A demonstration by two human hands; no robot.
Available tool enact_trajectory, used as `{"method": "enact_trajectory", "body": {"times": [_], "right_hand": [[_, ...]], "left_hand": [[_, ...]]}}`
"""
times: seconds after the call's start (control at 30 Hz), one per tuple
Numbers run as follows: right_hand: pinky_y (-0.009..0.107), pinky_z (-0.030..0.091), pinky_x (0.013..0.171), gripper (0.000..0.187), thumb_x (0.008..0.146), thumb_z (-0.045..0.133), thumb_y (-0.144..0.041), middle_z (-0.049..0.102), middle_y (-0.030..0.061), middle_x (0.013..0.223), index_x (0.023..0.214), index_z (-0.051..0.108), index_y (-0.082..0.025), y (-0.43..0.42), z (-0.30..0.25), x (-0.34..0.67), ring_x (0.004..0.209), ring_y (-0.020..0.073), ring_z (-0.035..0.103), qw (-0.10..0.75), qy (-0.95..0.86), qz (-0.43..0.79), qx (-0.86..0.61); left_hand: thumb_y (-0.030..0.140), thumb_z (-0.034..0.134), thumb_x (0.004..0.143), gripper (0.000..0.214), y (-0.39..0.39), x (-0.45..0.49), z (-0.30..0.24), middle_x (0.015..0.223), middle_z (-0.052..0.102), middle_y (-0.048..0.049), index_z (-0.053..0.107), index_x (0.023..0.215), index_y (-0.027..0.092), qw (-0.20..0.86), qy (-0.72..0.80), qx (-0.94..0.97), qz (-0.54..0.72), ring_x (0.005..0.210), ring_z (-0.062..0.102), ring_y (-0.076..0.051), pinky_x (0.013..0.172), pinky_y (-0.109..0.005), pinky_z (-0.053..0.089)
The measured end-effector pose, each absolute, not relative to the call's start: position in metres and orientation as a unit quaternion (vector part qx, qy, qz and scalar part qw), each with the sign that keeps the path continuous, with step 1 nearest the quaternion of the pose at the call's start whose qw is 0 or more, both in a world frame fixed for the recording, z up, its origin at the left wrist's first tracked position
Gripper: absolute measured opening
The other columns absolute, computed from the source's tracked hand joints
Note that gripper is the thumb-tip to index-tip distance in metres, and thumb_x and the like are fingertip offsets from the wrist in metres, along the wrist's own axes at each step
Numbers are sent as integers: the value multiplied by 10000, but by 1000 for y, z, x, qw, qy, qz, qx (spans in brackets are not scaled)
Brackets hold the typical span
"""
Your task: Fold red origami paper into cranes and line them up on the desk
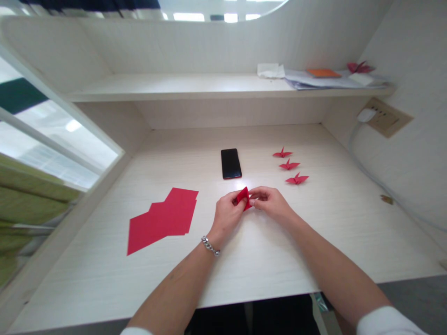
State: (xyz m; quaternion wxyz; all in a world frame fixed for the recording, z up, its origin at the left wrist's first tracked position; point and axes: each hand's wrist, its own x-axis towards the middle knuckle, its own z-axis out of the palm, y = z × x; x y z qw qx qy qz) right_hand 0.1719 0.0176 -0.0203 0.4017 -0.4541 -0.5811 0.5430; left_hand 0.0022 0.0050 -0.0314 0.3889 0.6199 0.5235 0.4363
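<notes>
**Three cranes folded, a fourth piece in hand, sheets waiting**

Both hands meet over the middle of the tabletop (279,251), just in front of the phone (231,163). Between them is a small red paper (243,197), already folded down to a compact pointed shape. The left hand (228,211), with a bracelet (210,246) at the wrist, pinches it from the left. The right hand (268,202) grips it from the right, fingers curled in. The paper is held just above the tabletop, or touching it; I cannot tell which.

Three finished red cranes (289,164) stand in a slanting row right of the phone, near one another but apart. That much of the folding looks done.

The paper in hand seems partway through. It has several folds, but no wings or neck show, and the fingers hide much of it.

To the left lie flat red sheets (164,223), overlapping in a loose fan and not yet folded. How many there are cannot be counted.

On the shelf (174,86) above, at its right end, sit loose papers (324,80) and another red folded figure (359,68).
</notes>
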Motion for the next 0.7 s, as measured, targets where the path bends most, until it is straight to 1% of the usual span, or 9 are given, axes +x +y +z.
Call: {"method": "enact_trajectory", "body": {"times": [0.17,0.37,0.5,0.7], "right_hand": [[303,528,691,342,686,744,-286,736,78,898,1001,701,-158,18,-19,172,790,199,684,405,-575,548,-453],[308,543,684,392,677,744,-260,743,65,847,1049,683,-153,18,-22,170,769,200,697,405,-566,549,-463],[326,554,729,349,691,738,-264,751,73,893,1023,706,-160,16,-21,169,799,211,704,409,-580,522,-473],[335,543,787,215,778,674,-286,758,61,925,958,753,-200,10,-15,165,845,219,703,414,-626,425,-506]], "left_hand": [[314,618,825,253,4,2,-27,889,735,-39,734,1000,173,403,514,622,432,789,645,-187,694,-258,479],[281,643,797,224,2,2,-22,881,742,-40,746,970,182,406,517,612,439,773,651,-185,678,-255,485],[257,649,790,234,3,3,-24,917,747,-55,743,991,182,403,514,614,443,807,667,-195,704,-270,501],[245,605,822,217,4,5,-28,919,748,-56,743,971,169,421,503,598,461,812,673,-192,728,-280,512]]}}
